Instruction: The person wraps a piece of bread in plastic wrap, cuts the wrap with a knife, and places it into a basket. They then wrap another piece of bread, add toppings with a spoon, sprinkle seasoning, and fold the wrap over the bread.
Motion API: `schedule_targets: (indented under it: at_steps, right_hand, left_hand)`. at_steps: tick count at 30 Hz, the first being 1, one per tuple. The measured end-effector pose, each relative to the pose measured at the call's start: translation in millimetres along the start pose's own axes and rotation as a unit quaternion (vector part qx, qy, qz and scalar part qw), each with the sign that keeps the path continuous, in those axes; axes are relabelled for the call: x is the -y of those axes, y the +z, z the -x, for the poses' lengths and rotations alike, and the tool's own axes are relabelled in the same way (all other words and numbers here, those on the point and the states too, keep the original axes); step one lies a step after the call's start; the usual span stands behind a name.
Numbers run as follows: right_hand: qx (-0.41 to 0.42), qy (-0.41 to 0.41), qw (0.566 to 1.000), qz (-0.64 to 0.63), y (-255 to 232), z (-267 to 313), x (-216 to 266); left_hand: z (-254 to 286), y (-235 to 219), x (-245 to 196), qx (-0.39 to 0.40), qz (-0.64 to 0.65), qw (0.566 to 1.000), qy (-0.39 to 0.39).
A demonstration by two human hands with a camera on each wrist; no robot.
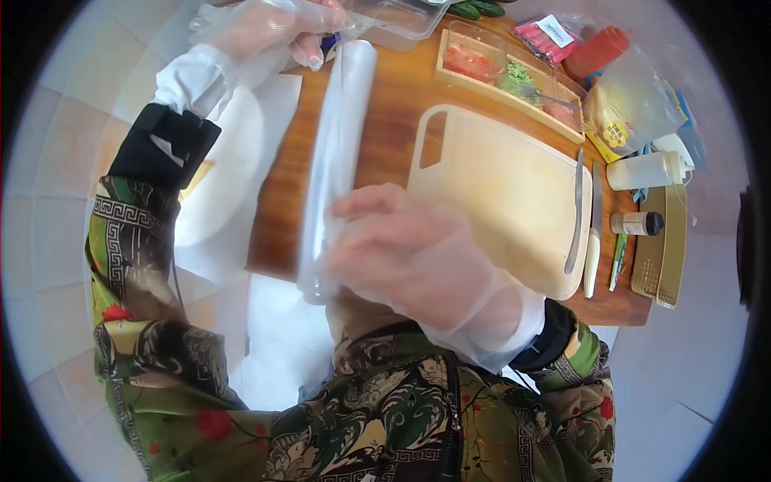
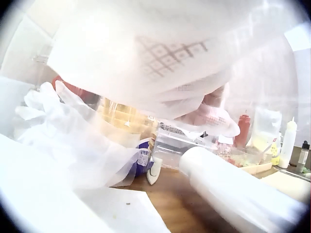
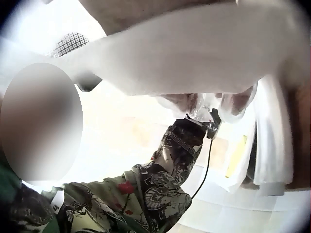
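A long roll of clear plastic film (image 1: 341, 161) lies lengthwise on the wooden table. My left hand (image 1: 281, 36), in a clear plastic glove, is at the roll's far end with its fingers bent over; I cannot tell whether it pinches the film. In the left wrist view, its gloved fingers (image 2: 214, 119) show above the white end of the roll (image 2: 233, 184). My right hand (image 1: 418, 257), also gloved and blurred, is over the roll's near end. The right wrist view shows a gap between its fingers (image 3: 182, 103), beside the roll (image 3: 274, 141).
Right of the roll lies a cutting board (image 1: 498, 193) with a long metal utensil (image 1: 577, 213) along its edge and a knife (image 1: 593, 249) beside it. Behind stands a wooden tray (image 1: 443, 60) of food containers. White paper (image 1: 277, 153) is at the left, squeeze bottles (image 1: 642, 171) at the right.
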State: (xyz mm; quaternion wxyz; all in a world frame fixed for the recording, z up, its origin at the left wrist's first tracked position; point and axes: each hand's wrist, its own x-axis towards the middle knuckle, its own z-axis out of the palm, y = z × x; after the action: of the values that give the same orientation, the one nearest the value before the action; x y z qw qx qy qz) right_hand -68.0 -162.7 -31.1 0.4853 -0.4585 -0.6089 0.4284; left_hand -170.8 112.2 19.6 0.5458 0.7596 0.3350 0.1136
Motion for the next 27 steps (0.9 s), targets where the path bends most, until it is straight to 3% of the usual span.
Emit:
schedule_targets:
  at_steps: [1,5,7,11,13,17,19,22,25,27]
  right_hand:
    - [0.028,-0.066,0.997,0.024,-0.1,-0.8,-1.8]
    - [0.018,-0.111,0.991,0.073,-0.3,-4.1,5.1]
    - [0.028,-0.177,0.968,0.175,-6.4,-7.2,14.5]
    - [0.028,-0.17,0.969,0.176,-3.5,-9.6,21.5]
    - [-0.025,-0.168,0.982,0.082,5.8,-14.7,16.1]
    - [-0.026,-0.155,0.979,0.13,4.9,-24.2,31.1]
    - [-0.042,-0.089,0.995,0.01,5.9,-27.4,42.3]
    - [-0.039,-0.082,0.996,-0.006,10.8,-29.5,45.2]
    - [-0.057,-0.084,0.992,-0.08,23.0,-27.4,37.1]
    - [-0.053,-0.082,0.994,-0.039,18.5,-28.9,40.1]
  left_hand:
    - [1.3,-0.3,-1.1,-0.003,0.038,0.999,0.022]
    - [8.4,2.6,-12.7,-0.012,0.093,0.995,0.022]
    - [7.0,4.2,-13.6,-0.014,0.094,0.995,0.029]
    - [7.7,6.9,-23.1,-0.019,0.092,0.995,0.044]
    - [8.9,7.0,-28.5,-0.022,0.09,0.994,0.052]
    - [9.9,4.2,-38.3,-0.025,0.087,0.993,0.07]
    - [9.7,2.1,-41.0,-0.073,0.085,0.992,0.06]
    - [8.8,-0.9,-36.9,-0.023,0.187,0.977,0.103]
    - [10.5,-4.1,-38.9,-0.03,0.153,0.982,0.104]
    - [8.7,-6.7,-42.3,-0.035,0.118,0.987,0.103]
